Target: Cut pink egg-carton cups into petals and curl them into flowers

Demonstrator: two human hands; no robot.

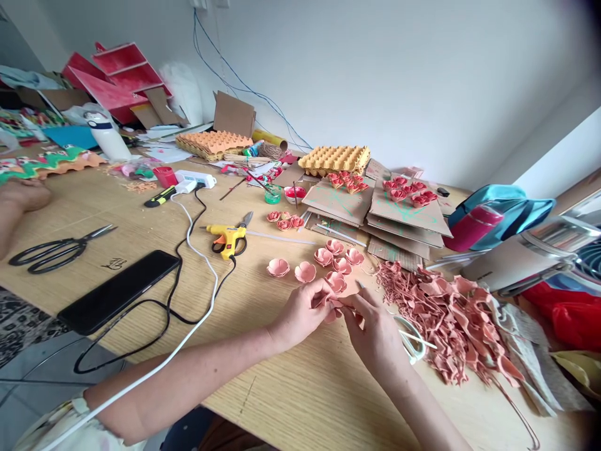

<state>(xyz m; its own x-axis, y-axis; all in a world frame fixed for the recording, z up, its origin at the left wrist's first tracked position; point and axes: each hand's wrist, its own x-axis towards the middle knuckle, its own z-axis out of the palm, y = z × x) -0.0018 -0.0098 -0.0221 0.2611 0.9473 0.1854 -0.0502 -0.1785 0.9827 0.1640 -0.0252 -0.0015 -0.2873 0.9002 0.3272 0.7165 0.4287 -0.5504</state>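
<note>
My left hand [307, 313] is closed, its fingertips pinching a small pink piece of moulded egg-carton pulp [334, 300]. My right hand [375, 329] meets it there, thumb and fingers closed on the same piece, which the fingers mostly hide. White-handled scissors [414, 347] lie partly beneath my right hand. Just beyond my fingers sit several pink cup-shaped flowers [342, 264]. Two more pink cups, one of them a petalled cup [278, 268], rest to the left. Beside my right wrist spreads a heap of pink carton scraps [451, 313].
A yellow glue gun [228, 240], a black phone [119, 291], and black scissors [61, 249] occupy the left side, with cables between. Cardboard sheets [406, 213] carry red flowers behind. Egg trays [334, 160] stand near the wall. Another person's hand [23, 197] rests at far left.
</note>
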